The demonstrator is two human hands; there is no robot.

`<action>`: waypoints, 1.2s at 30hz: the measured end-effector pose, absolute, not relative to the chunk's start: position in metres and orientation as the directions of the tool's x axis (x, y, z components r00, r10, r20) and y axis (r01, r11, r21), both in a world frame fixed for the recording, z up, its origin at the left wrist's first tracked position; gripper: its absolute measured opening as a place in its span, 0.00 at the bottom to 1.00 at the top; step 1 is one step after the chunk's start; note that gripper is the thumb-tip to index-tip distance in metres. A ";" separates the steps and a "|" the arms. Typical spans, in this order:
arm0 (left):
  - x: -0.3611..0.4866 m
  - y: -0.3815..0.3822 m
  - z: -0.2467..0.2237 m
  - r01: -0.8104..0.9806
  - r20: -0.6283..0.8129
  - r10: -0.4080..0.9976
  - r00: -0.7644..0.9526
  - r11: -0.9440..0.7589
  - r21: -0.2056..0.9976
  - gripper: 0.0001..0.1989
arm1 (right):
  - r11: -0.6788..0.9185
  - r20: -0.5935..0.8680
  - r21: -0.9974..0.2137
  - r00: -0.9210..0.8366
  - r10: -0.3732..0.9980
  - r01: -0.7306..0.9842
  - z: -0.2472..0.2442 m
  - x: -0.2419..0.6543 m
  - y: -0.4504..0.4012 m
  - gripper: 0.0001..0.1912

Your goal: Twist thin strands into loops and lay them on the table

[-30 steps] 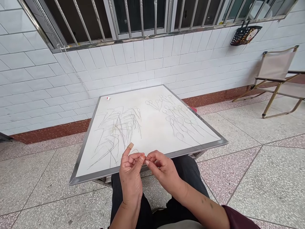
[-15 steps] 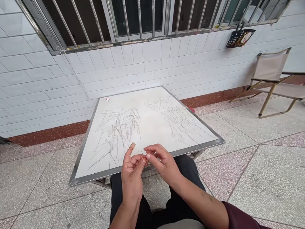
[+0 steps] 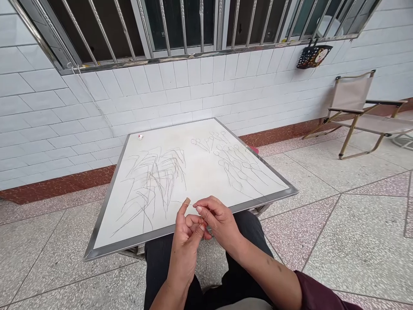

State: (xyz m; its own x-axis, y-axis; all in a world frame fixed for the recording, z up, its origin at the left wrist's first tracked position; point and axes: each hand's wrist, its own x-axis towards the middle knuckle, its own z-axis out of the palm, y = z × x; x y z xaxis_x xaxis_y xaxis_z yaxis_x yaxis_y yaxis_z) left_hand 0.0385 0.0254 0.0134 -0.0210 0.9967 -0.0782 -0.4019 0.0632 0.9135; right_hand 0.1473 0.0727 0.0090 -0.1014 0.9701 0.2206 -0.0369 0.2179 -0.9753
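Over the near edge of a white table [image 3: 206,176], my left hand [image 3: 189,234] pinches a thin wire between thumb and a finger. Its raised index finger has a tan wrap at the tip, and the wire passes across it. To its right, my right hand [image 3: 217,217] pinches the same thin wire [image 3: 191,204] between thumb and index finger. Many bent thin wires [image 3: 145,189] lie on the left half of the table. Several wires with looped ends [image 3: 238,163] are spread on the right half.
A small white and red object [image 3: 140,137] sits at the table's far left corner. Beyond stand a tiled wall [image 3: 155,92] and a barred window. A folding chair [image 3: 351,94] is at the right, and a dark patterned bag [image 3: 312,56] hangs from the bars.
My right hand has moved up and apart from my left fingertips. The wire now spans across my raised left finger. The view has shifted slightly.
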 end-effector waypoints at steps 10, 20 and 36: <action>0.041 0.016 0.010 -0.209 -0.036 0.999 -0.015 0.032 0.977 0.35 | 0.208 0.212 -0.975 -0.045 0.976 -0.077 0.001 0.153 0.073 0.09; 0.038 0.009 -0.015 -0.083 -0.046 0.999 0.004 0.047 0.995 0.37 | 0.150 0.150 -0.980 0.008 0.989 -0.132 -0.007 0.158 0.078 0.09; 0.021 -0.016 -0.045 0.043 -0.160 0.977 0.138 0.156 0.987 0.34 | 0.185 0.172 -0.978 0.126 0.977 -0.098 -0.019 0.173 0.089 0.09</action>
